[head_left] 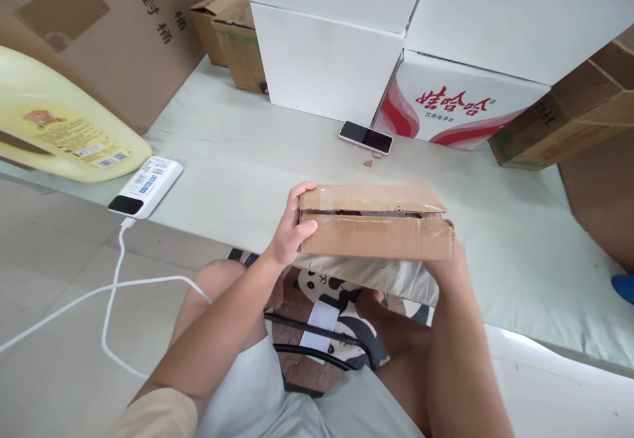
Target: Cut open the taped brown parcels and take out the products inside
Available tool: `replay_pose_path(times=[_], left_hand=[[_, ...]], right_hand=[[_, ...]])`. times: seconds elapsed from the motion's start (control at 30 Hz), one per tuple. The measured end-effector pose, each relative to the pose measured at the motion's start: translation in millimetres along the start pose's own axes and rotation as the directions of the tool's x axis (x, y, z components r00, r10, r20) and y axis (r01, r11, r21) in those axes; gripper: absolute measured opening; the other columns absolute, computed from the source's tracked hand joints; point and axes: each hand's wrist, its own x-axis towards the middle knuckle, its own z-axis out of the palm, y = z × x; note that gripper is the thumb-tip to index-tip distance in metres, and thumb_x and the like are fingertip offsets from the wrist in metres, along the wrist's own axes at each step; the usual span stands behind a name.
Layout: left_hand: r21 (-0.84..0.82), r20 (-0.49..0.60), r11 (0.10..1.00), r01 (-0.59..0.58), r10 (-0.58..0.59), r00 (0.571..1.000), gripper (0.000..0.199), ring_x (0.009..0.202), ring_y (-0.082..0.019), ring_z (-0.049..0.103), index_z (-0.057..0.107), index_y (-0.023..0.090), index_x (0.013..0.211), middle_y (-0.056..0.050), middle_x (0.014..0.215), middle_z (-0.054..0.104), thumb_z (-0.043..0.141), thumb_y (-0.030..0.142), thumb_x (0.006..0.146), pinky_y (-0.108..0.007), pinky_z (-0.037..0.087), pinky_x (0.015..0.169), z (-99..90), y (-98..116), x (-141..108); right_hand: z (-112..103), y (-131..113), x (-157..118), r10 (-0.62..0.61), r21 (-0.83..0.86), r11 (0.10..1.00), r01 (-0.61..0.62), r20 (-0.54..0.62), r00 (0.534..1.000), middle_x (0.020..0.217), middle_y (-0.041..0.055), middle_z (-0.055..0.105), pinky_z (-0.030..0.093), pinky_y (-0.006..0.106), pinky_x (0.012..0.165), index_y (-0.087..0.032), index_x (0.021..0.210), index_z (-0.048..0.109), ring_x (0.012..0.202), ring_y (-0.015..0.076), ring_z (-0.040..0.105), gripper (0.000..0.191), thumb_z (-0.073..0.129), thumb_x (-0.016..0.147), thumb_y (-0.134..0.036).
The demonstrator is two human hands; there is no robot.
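Note:
A small brown cardboard box (376,238) is held between my two hands at the front edge of the cloth-covered surface. Its top shows a long gap between the flaps, with a dark inside, and clear tape lies over the left end. My left hand (293,226) grips the box's left end, thumb on the near face and fingers over the far side. At the right end, my right hand (446,258) supports the box from beside and below; its fingers are mostly hidden behind the cardboard.
A phone (365,137) and torn cardboard scraps (368,163) lie beyond the box. White cartons (327,61) stack at the back. To the left are a yellow jug (64,121), a white power bank (147,185) and its cable (116,286). A brown carton (569,108) stands right.

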Motion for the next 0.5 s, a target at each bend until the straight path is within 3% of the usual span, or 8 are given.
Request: replay_pose_path(times=[0.07, 0.13, 0.2, 0.27, 0.4, 0.5], left_hand=[[-0.01, -0.009, 1.0, 0.011, -0.011, 1.0, 0.069, 0.111, -0.025, 0.063, 0.043, 0.034, 0.141, -0.006, 0.127, 0.059, 0.07, 0.059, 0.083, -0.043, 0.055, 0.098, -0.5, -0.8, 0.7], [-0.051, -0.02, 0.998, 0.04, -0.041, 0.999, 0.073, 0.116, -0.026, 0.064, 0.037, 0.036, 0.145, -0.007, 0.131, 0.059, 0.069, 0.06, 0.084, -0.044, 0.055, 0.1, -0.6, 0.6, 1.3], [-0.103, -0.062, 0.993, 0.054, -0.061, 0.996, 0.071, 0.122, -0.027, 0.064, 0.035, 0.037, 0.144, -0.008, 0.136, 0.06, 0.067, 0.063, 0.086, -0.046, 0.054, 0.103, -0.6, 4.8, 2.7], [-0.127, -0.161, 0.991, 0.04, -0.06, 0.985, 0.059, 0.127, -0.027, 0.062, 0.043, 0.035, 0.133, -0.009, 0.142, 0.06, 0.063, 0.068, 0.088, -0.047, 0.055, 0.104, -1.3, 11.0, 5.1], [-0.071, -0.314, 0.997, 0.033, -0.054, 0.948, 0.044, 0.134, -0.029, 0.06, 0.056, 0.026, 0.097, -0.009, 0.151, 0.058, 0.054, 0.07, 0.094, -0.049, 0.057, 0.103, -6.6, 23.6, 11.7], [0.054, -0.211, 0.998, 0.027, -0.016, 0.977, 0.048, 0.145, -0.031, 0.051, 0.062, 0.024, 0.083, -0.006, 0.157, 0.054, 0.051, 0.068, 0.096, -0.052, 0.052, 0.114, -12.6, 30.5, 13.9]], right_hand=[[0.4, -15.0, -4.0, 0.101, 0.143, 0.986, -0.085, -0.111, 0.989, 0.088, 0.0078, 0.075, 0.049, 0.031, 0.066, -0.017, 0.099, 0.075, 0.077, 0.0195, 0.065, 0.031, 0.069, 0.081, -0.042], [1.1, -32.2, -8.4, 0.13, 0.34, 0.939, -0.053, -0.209, 0.969, 0.086, 0.0052, 0.074, 0.05, 0.03, 0.069, -0.017, 0.096, 0.075, 0.076, 0.0167, 0.065, 0.03, 0.067, 0.087, -0.045], [1.8, -47.3, -11.3, 0.068, 0.452, 0.889, 0.074, -0.291, 0.954, 0.085, 0.0036, 0.073, 0.051, 0.03, 0.073, -0.019, 0.088, 0.075, 0.079, 0.016, 0.066, 0.023, 0.072, 0.088, -0.042], [2.2, -58.7, -12.1, -0.089, 0.412, 0.883, 0.226, -0.325, 0.941, 0.085, 0.0035, 0.073, 0.052, 0.031, 0.075, -0.02, 0.085, 0.076, 0.082, 0.0166, 0.067, 0.015, 0.075, 0.088, -0.035], [2.0, -72.5, -13.0, -0.323, 0.317, 0.86, 0.399, -0.267, 0.908, 0.085, 0.0029, 0.072, 0.054, 0.032, 0.074, -0.025, 0.087, 0.08, 0.082, 0.0167, 0.068, 0.004, 0.076, 0.088, -0.025], [0.4, -76.3, -18.1, -0.372, 0.334, 0.855, 0.398, -0.14, 0.918, 0.094, 0.0058, 0.069, 0.056, 0.036, 0.078, -0.026, 0.088, 0.083, 0.09, 0.0199, 0.068, 0.015, 0.071, 0.093, -0.035]])
